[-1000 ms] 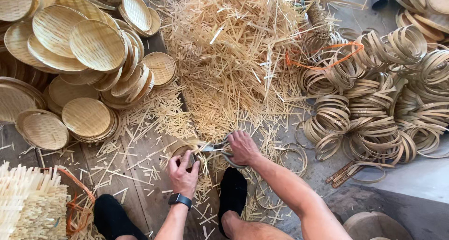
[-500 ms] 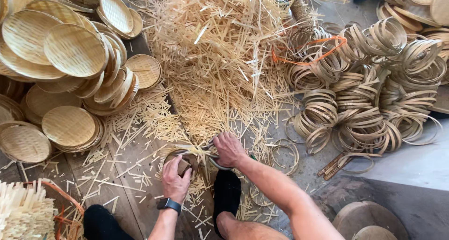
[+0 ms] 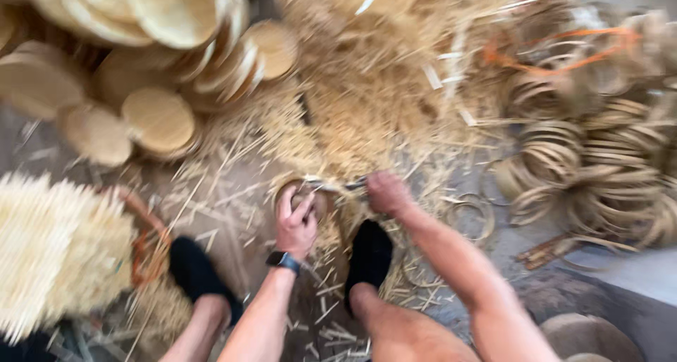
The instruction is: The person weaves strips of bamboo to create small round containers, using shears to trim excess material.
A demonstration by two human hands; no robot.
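At 9 o'clock a pale bundle of bamboo strips (image 3: 56, 256) sits in a basket, with woven trays (image 3: 159, 119) stacked at 11. Near centre the left hand (image 3: 296, 224), a watch (image 3: 283, 261) on its wrist, is clamped on a small round basket (image 3: 314, 193) on the floor. Just right, the right hand (image 3: 386, 193) is closed around a thin tool; blur hides what kind. A heap of shavings (image 3: 381, 73) lies at 12, and coiled rings (image 3: 599, 172) pile at 3.
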